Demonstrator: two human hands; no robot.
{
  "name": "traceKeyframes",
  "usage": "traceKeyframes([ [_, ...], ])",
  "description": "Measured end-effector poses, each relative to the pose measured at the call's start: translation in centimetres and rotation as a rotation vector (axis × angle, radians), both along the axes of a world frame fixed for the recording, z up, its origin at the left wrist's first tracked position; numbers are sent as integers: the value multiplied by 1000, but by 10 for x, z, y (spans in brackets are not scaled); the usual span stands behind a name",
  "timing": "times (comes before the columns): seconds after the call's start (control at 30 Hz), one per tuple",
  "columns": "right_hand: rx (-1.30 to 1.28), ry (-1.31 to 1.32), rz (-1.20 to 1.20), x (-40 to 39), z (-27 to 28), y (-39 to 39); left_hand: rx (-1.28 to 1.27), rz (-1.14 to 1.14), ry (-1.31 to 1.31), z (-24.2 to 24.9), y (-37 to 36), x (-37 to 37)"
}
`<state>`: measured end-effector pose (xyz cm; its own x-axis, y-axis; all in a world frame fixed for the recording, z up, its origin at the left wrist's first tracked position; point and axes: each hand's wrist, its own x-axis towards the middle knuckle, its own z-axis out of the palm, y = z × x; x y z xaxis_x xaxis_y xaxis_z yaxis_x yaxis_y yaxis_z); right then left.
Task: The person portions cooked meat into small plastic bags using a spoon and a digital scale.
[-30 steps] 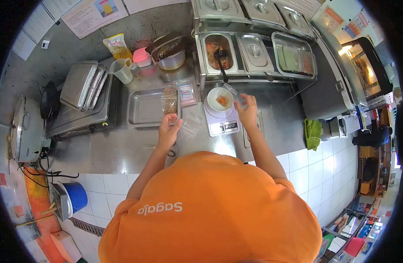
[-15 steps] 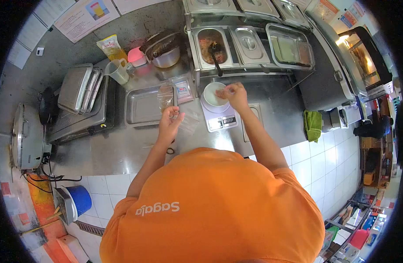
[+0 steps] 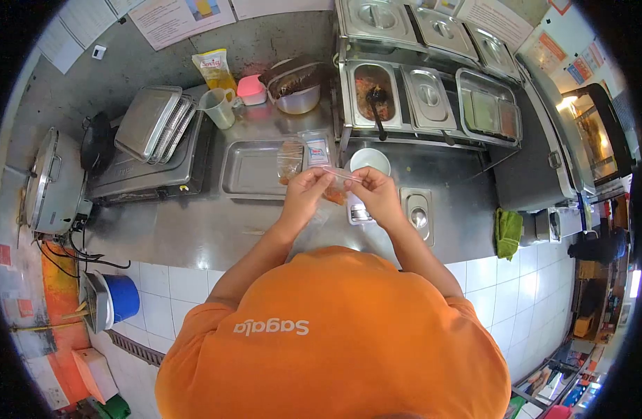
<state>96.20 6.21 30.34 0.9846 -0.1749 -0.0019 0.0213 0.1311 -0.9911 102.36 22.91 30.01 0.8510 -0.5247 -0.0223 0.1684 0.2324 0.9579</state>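
A small clear zip bag (image 3: pixel 333 195) with orange-red contents hangs between my two hands. My left hand (image 3: pixel 307 199) pinches one end of its top edge; the fingers of my right hand (image 3: pixel 377 197) are closed on the other end. Just behind my right hand, a white bowl (image 3: pixel 370 160) stands on the kitchen scale (image 3: pixel 359 213), which is partly hidden by that hand. Left of the hands is a shallow metal tray (image 3: pixel 248 192). Another filled clear bag (image 3: pixel 289 162) lies at the tray's right side, near a small printed packet (image 3: pixel 317 151).
Metal food pans (image 3: pixel 427 98) stand in a rack behind the bowl, one uncovered with a black-handled spoon (image 3: pixel 378 115). A small metal pan (image 3: pixel 419 213) sits right of the scale. A green cloth (image 3: pixel 508 234) hangs at the counter edge. Stacked trays (image 3: pixel 150 122) stand left.
My right hand has left the bowl and joined my left at the bag's top. Orange-red contents now show in the bag. The whole view has shifted.
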Motion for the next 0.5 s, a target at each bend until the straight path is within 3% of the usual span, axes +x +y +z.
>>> traceKeyframes([
  [0.07, -41, 7, 3, 1, -1, 2, -101, 68, -5, 0, -2, -3],
  [0.43, -87, 10, 56, 7, 0, 28, -134, 31, 101, -7, 13, -12],
  [0.5, -146, 157, 79, 4, 13, 32, -140, 17, 167, -5, 17, -14],
])
